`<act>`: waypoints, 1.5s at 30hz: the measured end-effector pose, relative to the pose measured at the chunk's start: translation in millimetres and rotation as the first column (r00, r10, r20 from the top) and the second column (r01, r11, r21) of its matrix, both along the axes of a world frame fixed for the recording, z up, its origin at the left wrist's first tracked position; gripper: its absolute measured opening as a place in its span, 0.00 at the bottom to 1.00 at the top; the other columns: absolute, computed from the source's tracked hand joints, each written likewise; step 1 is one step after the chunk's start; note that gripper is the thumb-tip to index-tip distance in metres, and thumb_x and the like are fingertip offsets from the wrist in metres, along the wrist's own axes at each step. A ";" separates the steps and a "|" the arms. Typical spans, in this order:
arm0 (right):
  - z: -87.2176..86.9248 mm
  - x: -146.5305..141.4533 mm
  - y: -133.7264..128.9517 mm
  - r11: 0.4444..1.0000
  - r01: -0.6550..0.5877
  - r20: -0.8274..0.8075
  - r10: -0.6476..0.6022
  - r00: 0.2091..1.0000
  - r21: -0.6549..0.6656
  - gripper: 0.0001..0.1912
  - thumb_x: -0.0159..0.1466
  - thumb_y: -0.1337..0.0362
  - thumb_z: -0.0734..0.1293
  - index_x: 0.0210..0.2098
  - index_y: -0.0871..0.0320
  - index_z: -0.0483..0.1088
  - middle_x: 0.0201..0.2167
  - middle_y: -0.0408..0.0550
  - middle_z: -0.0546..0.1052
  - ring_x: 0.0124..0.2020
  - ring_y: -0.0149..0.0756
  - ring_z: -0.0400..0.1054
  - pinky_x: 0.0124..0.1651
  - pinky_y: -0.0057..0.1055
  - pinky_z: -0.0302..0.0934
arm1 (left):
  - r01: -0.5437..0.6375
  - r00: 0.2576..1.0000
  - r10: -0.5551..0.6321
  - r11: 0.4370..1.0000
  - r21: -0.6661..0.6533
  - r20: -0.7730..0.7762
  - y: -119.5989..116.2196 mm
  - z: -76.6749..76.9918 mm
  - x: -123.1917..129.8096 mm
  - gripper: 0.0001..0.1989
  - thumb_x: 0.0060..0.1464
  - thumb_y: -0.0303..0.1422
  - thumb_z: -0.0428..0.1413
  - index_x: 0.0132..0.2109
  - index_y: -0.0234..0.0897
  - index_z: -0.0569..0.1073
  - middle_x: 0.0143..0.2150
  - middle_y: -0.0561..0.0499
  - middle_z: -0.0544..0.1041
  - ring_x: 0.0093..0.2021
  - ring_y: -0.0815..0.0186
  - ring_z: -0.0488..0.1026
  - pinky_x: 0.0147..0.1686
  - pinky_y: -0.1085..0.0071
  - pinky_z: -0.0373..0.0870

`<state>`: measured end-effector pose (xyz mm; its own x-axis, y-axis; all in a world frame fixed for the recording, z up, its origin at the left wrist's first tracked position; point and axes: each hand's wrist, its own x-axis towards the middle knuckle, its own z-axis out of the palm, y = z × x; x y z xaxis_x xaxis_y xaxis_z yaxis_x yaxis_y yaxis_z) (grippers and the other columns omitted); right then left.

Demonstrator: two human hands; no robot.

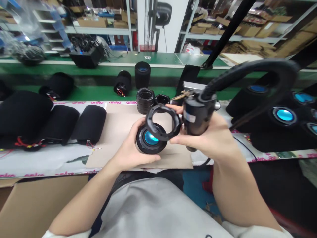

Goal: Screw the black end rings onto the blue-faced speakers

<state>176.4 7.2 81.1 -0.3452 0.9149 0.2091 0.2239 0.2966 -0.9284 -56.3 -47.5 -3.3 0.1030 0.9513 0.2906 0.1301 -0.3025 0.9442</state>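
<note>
L hand [130, 148] holds spkr [150, 140], R hand [200, 140] air driver [198, 114].

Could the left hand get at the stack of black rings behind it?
Probably not right now. The left hand is full, wrapped around a blue-centred speaker, with a black ring held just above it. The stack looks close, though, so putting the speaker down would likely free the way.

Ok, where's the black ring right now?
In the head view, the black ring is at centre, tilted over the blue-centred speaker held in the left hand, with the right hand against its right side.
</note>
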 end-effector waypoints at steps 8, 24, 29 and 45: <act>-7.9 -3.6 -8.7 0.997 -0.077 0.138 0.079 0.987 -0.016 0.35 0.50 0.57 0.88 0.54 0.45 0.76 0.47 0.37 0.80 0.46 0.38 0.76 0.46 0.30 0.71 | 0.043 0.998 -0.038 0.991 0.124 -0.040 6.9 -0.2 -2.3 0.51 0.43 0.39 0.80 0.70 0.44 0.65 0.69 0.39 0.75 0.70 0.42 0.74 0.69 0.45 0.73; -14.0 -5.5 -4.9 0.993 -0.109 0.147 0.114 0.983 -0.036 0.40 0.48 0.56 0.89 0.57 0.43 0.75 0.55 0.38 0.80 0.57 0.45 0.76 0.53 0.35 0.72 | -0.024 0.997 0.033 0.990 0.142 -0.066 6.2 -6.2 1.1 0.55 0.45 0.46 0.78 0.73 0.48 0.58 0.72 0.39 0.69 0.73 0.44 0.70 0.71 0.46 0.71; -12.3 -8.9 -5.2 0.995 -0.099 0.194 0.097 0.976 -0.001 0.41 0.48 0.55 0.89 0.59 0.41 0.75 0.51 0.38 0.81 0.55 0.46 0.76 0.61 0.41 0.71 | -0.007 0.999 0.014 0.990 0.141 -0.051 6.0 -5.8 1.0 0.54 0.46 0.45 0.78 0.73 0.49 0.59 0.72 0.39 0.70 0.72 0.43 0.71 0.70 0.46 0.72; 4.3 -8.9 4.1 0.977 -0.199 0.376 0.215 0.902 -0.080 0.34 0.53 0.58 0.85 0.58 0.46 0.76 0.47 0.41 0.82 0.47 0.44 0.78 0.48 0.35 0.75 | -0.095 0.995 0.086 0.974 0.207 0.050 4.7 -14.2 8.2 0.51 0.41 0.55 0.78 0.67 0.47 0.67 0.66 0.41 0.76 0.65 0.44 0.78 0.65 0.49 0.77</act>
